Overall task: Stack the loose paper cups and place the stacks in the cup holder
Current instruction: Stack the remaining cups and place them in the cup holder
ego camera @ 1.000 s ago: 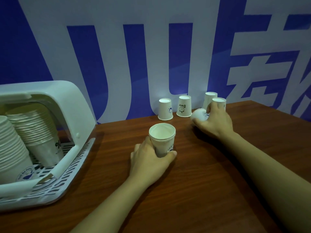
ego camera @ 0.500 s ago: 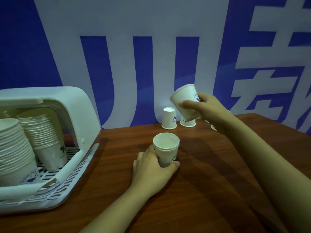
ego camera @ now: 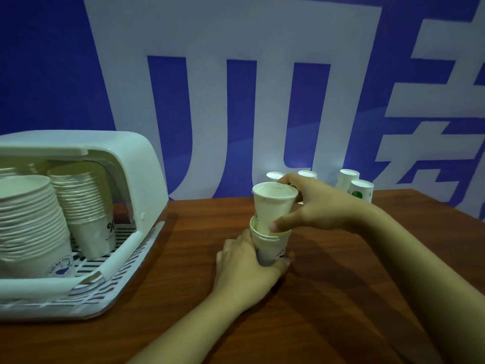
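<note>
Stacking step, mid-insertion. The right hand is gripping a white paper cup by its upper wall, thumb at the front and fingers curled behind the rim, and is holding it upright with its base partly inside the short stack of cups below. The left hand is wrapping its fingers and thumb round the lower part of that stack and is steadying it on the wooden desk. The upper cup is standing well proud of the stack's rims, so it appears not yet fully seated. Behind the hands, against the blue and white printed backdrop, four more loose cups are waiting upside down on the desk, one partly hidden by the right hand. At the left, the white cup holder is already carrying two tall stacks leaning on its slotted tray. The next move probably calls for pressing the held cup straight down until its rim is meeting the others, with the left hand resisting the push so the stack is not tipping; after that the right hand would need to let go and reach back for an inverted cup, which must be turned upright before nesting.
</note>
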A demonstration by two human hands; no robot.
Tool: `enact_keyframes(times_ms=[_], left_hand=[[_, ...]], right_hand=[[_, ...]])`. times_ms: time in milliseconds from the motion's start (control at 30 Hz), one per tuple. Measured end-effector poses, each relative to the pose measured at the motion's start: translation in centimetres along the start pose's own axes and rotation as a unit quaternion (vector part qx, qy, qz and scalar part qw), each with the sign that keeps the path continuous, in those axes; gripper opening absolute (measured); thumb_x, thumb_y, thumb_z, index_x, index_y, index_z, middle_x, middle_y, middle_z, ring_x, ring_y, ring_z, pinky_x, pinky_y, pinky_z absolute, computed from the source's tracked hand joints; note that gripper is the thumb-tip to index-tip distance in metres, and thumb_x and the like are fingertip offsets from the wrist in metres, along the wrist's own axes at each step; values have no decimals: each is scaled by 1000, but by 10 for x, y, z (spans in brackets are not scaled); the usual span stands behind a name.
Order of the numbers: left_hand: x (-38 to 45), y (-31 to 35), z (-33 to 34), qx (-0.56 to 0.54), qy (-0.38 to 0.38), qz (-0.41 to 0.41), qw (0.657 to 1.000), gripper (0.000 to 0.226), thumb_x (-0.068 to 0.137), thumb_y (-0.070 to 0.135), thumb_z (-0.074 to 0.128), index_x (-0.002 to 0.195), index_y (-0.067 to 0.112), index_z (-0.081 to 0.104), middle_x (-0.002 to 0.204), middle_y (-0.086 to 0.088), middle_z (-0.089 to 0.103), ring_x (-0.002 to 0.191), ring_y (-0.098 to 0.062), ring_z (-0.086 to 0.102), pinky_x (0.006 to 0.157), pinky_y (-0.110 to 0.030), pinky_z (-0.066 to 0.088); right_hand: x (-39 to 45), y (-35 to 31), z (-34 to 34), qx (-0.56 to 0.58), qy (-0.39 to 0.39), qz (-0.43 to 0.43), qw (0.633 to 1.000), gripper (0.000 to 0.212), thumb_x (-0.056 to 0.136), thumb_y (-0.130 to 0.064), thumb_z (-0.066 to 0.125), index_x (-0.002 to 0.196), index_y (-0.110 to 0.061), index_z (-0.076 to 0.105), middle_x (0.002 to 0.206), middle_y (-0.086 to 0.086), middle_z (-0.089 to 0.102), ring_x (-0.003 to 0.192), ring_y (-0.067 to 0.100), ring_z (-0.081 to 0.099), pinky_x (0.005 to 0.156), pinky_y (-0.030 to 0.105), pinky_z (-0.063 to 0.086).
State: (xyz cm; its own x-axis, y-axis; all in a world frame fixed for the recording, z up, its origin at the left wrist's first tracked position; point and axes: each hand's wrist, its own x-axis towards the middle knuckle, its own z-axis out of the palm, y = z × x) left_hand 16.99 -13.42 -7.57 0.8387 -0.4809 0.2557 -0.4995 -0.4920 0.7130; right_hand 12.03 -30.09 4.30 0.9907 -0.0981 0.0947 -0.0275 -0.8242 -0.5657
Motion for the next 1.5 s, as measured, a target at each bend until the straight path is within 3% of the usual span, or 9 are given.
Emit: enact_keyframes(times_ms=[167,400,500,667,867,1000,1100,1300,1500], left_hand=[[0,0,1,-2,-4,-12,1000,58,71,72,68,119,43,53,110,21,65,118,-14,56,108,-41,44],[-2,3,-2,9,4,-22,1000,58,81,60,75,127,35,51,114,20,57,120,-14,44,102,-33,37],[-2,4,-1,11,8,-13,1000,59,81,62,74,130,38,51,113,25,53,111,-8,41,100,-31,34],[-2,3,-1,7,13,-16,1000,58,80,64,74,128,39,52,103,27,48,108,-3,38,108,-33,38],[-1,2,1,10,16,-17,1000,52,78,65,74,120,43,51,96,29,48,109,-4,42,104,-32,39],[0,0,1,6,26,-9,1000,49,76,67,74,114,45,53,98,30,55,111,-5,47,103,-35,42],[-1,1,-1,2,28,-7,1000,49,76,66,75,114,46,52,98,32,53,110,-4,47,103,-33,40],[-2,1,0,-3,30,-7,1000,53,76,66,75,119,43,55,100,30,57,109,-5,48,104,-35,42],[-2,0,-1,-8,23,-11,1000,50,76,65,77,115,48,51,99,32,54,112,-5,49,105,-36,44]], right_hand=[[-4,-1,0,44,-37,-9,998,98,76,-79,59,159,-42,23,151,-10,46,137,13,45,106,31,39],[-4,6,32,-29,-128,-23,991,80,90,-74,28,162,-43,19,170,-15,15,157,6,5,129,39,7],[3,19,31,80,-29,-51,995,69,99,-64,33,152,-23,49,157,-6,46,143,5,41,116,20,30],[21,110,32,47,369,66,926,41,102,-37,54,141,-24,52,145,2,51,133,21,48,113,52,42],[18,196,9,-175,312,227,906,71,102,-43,50,163,-25,17,174,-2,1,158,33,-14,123,63,11],[13,187,8,-148,439,185,867,48,100,-43,57,138,-14,57,144,15,51,143,36,30,113,57,27],[5,179,6,-40,556,146,817,35,98,-44,58,91,-11,65,113,7,49,117,33,43,102,52,36],[2,177,-11,46,535,215,816,54,86,-66,67,105,-18,52,115,9,51,111,33,53,95,54,52],[-4,183,-4,-13,554,134,822,33,88,-40,68,104,-11,68,111,8,56,107,28,52,86,41,48]])
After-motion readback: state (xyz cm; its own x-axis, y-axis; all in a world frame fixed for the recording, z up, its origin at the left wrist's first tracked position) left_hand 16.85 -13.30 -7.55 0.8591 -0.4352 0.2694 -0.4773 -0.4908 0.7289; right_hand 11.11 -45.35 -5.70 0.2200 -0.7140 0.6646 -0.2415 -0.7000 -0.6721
